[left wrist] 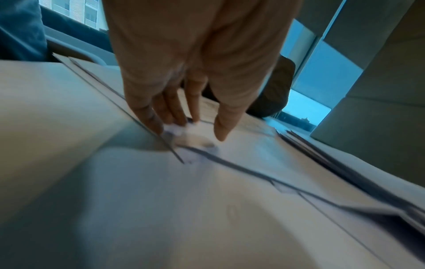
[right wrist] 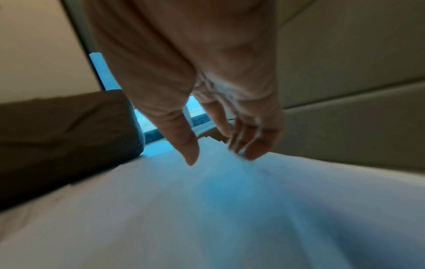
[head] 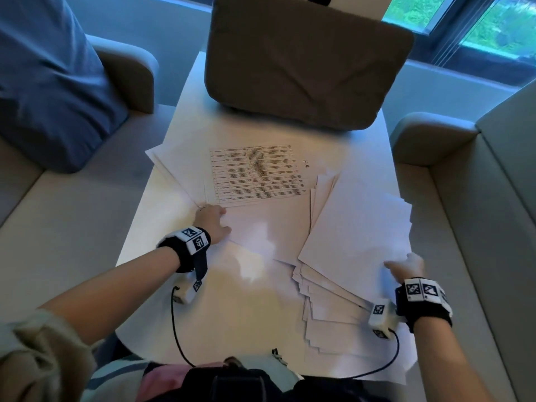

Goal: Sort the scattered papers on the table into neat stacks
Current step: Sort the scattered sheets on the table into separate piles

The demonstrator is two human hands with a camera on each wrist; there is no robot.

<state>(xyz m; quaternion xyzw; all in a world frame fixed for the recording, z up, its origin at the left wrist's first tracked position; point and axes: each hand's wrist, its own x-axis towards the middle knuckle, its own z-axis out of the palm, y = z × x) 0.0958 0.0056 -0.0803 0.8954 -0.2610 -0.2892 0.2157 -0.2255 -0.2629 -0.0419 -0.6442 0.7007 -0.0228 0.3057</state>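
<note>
I see my left hand point(head: 213, 223) with straight fingers pressing the printed sheet's point(head: 255, 172) corner — my right hand point(head: 406, 264), fingers loose, touches the blank papers point(head: 356, 227) on the table point(head: 150, 236).

Papers point(head: 359, 227) thin, matt white; table point(head: 255, 300) smooth, glossy white; cushion point(head: 304, 68) brown creased cloth.

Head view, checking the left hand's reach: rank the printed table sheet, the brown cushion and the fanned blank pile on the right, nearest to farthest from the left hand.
From the left hand:
1. Printed table sheet, its corner just beyond the fingertips.
2. Fanned blank pile, across the table to the right.
3. Brown cushion, at the table's far end.
</note>
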